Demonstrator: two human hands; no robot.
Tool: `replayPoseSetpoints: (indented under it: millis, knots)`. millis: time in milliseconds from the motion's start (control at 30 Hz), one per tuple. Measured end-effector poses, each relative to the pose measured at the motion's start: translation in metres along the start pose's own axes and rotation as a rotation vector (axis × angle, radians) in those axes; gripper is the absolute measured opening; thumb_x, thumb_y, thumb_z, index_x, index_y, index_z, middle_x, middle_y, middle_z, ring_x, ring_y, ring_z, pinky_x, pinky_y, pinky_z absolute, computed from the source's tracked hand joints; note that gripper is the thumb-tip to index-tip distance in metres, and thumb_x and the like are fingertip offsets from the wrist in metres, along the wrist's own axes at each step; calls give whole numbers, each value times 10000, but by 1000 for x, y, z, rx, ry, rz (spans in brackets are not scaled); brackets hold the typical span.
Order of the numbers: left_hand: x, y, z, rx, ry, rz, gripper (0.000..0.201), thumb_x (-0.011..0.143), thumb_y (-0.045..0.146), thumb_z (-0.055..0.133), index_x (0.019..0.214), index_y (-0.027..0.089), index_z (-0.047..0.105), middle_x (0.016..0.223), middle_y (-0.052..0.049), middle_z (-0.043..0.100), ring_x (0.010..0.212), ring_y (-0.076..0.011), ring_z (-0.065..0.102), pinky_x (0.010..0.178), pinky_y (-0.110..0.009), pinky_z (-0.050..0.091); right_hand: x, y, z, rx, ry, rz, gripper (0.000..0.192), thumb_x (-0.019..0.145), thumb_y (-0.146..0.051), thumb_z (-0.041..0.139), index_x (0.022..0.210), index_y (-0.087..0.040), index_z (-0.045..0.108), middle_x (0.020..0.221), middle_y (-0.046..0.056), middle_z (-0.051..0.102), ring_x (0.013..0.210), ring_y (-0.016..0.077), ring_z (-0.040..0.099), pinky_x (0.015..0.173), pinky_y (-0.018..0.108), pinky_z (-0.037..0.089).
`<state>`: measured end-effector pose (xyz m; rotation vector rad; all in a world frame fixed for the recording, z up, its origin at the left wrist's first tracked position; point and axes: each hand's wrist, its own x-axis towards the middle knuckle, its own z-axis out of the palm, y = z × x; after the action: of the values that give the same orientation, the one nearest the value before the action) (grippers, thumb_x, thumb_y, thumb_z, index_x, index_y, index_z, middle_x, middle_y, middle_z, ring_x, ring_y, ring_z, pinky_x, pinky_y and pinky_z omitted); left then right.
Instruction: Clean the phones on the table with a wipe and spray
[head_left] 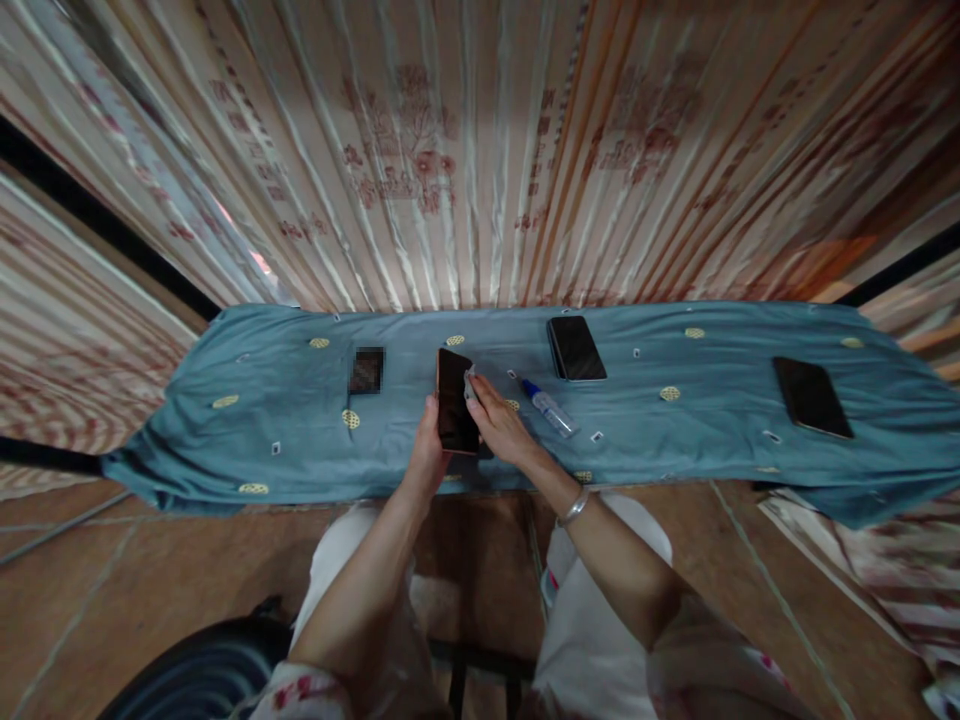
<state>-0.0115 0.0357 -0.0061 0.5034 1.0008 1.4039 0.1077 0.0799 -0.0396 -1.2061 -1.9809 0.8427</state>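
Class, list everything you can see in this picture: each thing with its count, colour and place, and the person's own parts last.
phone in hand: 1, dark, held upright over the cloth's middle
cloth wipe: 1, pale, against that phone
other phones: 2, black, lying flat at centre-right and far right
spray bottle: 1, clear with blue cap, lying right of the hands
table cloth: 1, teal
curtain: patterned beige, behind
bracelet: 1, silver, right wrist
left hand: holds phone
right hand: presses wipe

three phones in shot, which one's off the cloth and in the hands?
The middle-left phone: the left hand holds it upright while the right hand presses a small wipe to its edge. The other two phones lie flat on the blue cloth.
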Motion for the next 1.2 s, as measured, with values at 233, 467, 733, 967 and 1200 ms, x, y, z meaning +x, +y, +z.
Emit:
replayPoseSetpoints:
  millis: [233, 467, 733, 967, 1200]
  knots:
    - [2, -1, -1, -21, -77, -6, 581, 919, 576, 343, 1229, 176, 629, 1236, -82, 667, 1304, -260, 488, 1099, -395, 381, -15, -10, 5, -82, -14, -114, 549, 978, -446, 332, 1468, -199, 356, 1584, 77, 237, 1471, 220, 173, 1198, 461, 192]
    - [2, -6, 1, -32, -21, -14, 543, 931, 538, 364, 1265, 176, 594, 1343, -78, 594, 1332, -223, 457, 1121, -364, 349, -19, -17, 5, -99, -66, -215, 567, 987, -428, 314, 1503, -197, 270, 1578, 82, 254, 1469, 208, 182, 1198, 461, 203]
    - [5, -10, 2, -44, 18, -19, 548, 935, 542, 350, 1197, 147, 626, 1289, -87, 628, 1319, -202, 470, 1122, -337, 346, -24, -25, 5, -80, -116, -280, 591, 992, -456, 289, 1507, -169, 251, 1582, 104, 236, 1473, 194, 163, 1203, 449, 197]
    - [6, -8, -1, -48, 35, -164, 681, 917, 629, 239, 1139, 132, 648, 1144, -135, 689, 1239, -250, 545, 1070, -377, 408, -32, -33, 6, -93, -170, -308, 573, 1001, -416, 269, 1487, -113, 290, 1561, 150, 274, 1462, 201, 208, 1194, 442, 236]
    - [7, 0, 0, -80, 85, -234, 745, 865, 705, 273, 1009, 101, 684, 876, -129, 732, 1007, -250, 675, 936, -375, 508, -39, -37, 6, -128, -151, -395, 496, 1001, -334, 299, 1440, -114, 373, 1525, 159, 343, 1444, 208, 255, 1182, 452, 280]
